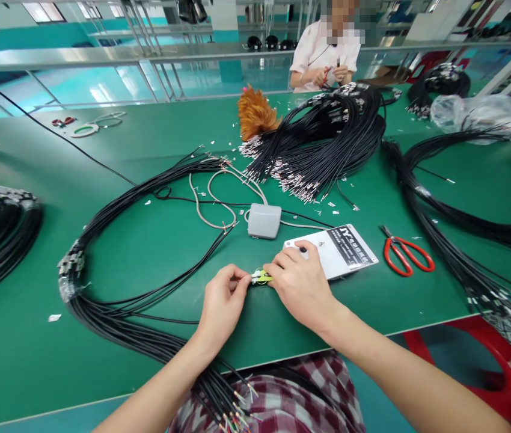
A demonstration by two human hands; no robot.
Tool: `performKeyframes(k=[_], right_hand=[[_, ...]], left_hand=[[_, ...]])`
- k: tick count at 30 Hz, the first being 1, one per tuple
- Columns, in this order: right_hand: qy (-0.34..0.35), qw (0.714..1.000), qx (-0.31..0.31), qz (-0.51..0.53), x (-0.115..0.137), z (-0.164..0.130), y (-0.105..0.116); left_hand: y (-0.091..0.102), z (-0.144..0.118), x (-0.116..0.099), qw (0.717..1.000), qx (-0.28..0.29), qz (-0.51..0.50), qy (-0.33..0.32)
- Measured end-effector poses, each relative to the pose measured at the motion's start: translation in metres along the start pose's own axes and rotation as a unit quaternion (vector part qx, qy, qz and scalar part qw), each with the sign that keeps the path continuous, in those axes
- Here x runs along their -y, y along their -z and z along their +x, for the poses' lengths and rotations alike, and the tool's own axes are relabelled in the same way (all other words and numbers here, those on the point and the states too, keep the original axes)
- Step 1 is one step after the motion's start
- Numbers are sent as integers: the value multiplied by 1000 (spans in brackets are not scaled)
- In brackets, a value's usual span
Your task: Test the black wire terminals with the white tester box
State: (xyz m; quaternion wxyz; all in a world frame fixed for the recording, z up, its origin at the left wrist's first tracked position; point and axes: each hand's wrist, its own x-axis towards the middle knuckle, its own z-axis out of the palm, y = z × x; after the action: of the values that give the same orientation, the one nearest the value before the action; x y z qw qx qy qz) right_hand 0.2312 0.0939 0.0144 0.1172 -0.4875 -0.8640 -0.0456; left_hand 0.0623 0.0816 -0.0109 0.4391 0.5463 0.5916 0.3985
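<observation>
My left hand (pixel 226 300) is closed in a pinch at the table's middle, with small whitish wire ends (pixel 254 277) showing at its fingertips. Those tips meet a small yellow-green piece (pixel 263 276), which the fingers of my right hand (pixel 298 279) close on from the other side. Behind my right hand lies a flat white machine (pixel 323 255) with a black printed label, partly covered by that hand. A looped bundle of black cables (pixel 115 328) curves around to the left and passes under my left forearm, its stripped coloured ends hanging near my lap.
A grey foot pedal (pixel 264 221) with a grey cord lies beyond my hands. Red-handled cutters (pixel 406 252) rest to the right. Large black cable bundles (pixel 327 138) lie at the back, with more cables (pixel 436 210) at right. A co-worker (pixel 327 57) sits opposite.
</observation>
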Motion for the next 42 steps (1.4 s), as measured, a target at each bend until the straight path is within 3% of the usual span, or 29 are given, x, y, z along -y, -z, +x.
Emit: performKeyframes(k=[5,8,11,13,17,26,32,37,42], right_hand=[[-1,1000,-18,21,2,-4,6],[-13,991,-112,72,-4,-23,13],[-90,960,-244,104,-13,-54,17],[-122,946,-281,106,-16,-72,14],[-104,953,-267,98,-16,-87,2],[-117,945,-299,56,-20,-84,-12],[-75,941,-307,121,0,-93,-13],[-10,946,-274,172,15,-94,-22],[-15,945,-256,203,13,-92,-28]], left_hand=[[0,-1,1,1000,-2,7,0],[0,-1,1,1000,-1,4,-2],[1,-1,0,1000,0,-7,-3],[2,0,-1,1000,2,-12,-3],[4,0,-2,1000,11,-9,5],[18,-2,4,999,17,-21,38],[34,-5,-2,992,84,-57,70],[51,-5,-8,988,134,8,74],[71,13,-18,993,87,77,22]])
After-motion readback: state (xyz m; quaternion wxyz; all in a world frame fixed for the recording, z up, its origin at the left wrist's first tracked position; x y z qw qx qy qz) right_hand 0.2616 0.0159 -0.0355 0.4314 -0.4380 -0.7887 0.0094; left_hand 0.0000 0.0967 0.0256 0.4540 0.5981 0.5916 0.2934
